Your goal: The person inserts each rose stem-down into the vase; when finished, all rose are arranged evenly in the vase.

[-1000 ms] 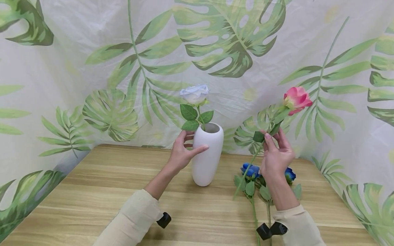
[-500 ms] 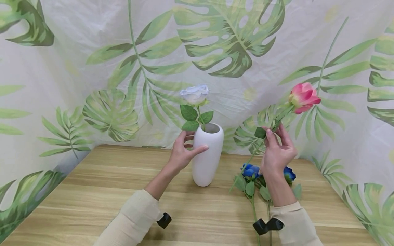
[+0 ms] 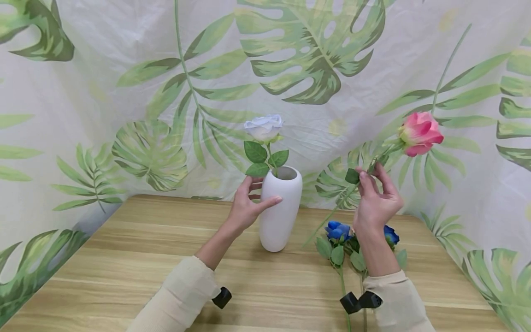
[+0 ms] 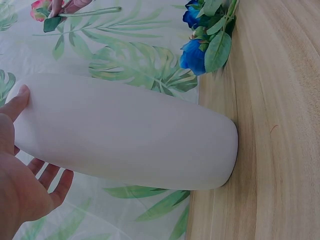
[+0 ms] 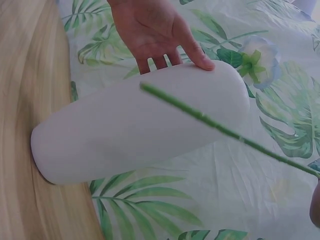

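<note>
Leaf-printed pale cloth [image 3: 224, 37] hangs behind the standing smooth white vase [image 3: 280, 216]. Left hand [image 3: 244, 207] curls round vase's upper side. Right of vase, right hand [image 3: 378, 205] pinches pink, artificial-looking rose [image 3: 421, 133] aloft; judged light, bendable, best held by its green stem [image 5: 220, 127]. Vase probably rigid, slippery.

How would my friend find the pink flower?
On the table stands a vase. To its right, the right hand holds the pink flower. Pink and hand-held, it differs from the blue flowers on the table and the white flower in the vase.
</note>
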The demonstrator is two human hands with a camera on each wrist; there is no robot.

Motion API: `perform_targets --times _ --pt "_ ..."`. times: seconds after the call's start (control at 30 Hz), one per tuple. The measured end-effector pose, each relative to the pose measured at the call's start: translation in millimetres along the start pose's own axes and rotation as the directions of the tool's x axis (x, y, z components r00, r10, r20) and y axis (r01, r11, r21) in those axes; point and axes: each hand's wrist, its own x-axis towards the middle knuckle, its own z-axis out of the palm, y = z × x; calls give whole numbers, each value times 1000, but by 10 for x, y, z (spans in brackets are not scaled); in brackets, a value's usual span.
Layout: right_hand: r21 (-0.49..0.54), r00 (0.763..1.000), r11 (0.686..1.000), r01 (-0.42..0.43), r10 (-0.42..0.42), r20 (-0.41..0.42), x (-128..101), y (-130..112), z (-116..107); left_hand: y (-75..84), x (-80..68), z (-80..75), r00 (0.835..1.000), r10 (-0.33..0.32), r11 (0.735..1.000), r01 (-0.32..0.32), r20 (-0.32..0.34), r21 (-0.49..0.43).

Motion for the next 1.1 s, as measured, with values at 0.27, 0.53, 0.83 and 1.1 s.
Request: perform_targets --times 0.27,0.53,0.83,1.1 --pt "2 999 1000 -4 4 46 -6 14 2 3 -2 -1 1000 4 1000 -4 -1 0" --pt "-44 996 999 10 -6 93 -12 25 -20 1 -8 -9 1000 1 1000 -1 0 0" --pt "-126 985 990 69 -48 164 -23 42 -50 -4 -7 1 1000 -4 1000 4 -1 11" --pt "-161 985 982 98 -73 157 -34 34 -21 -14 -8 -2 1000 0 1000 0 0 5"
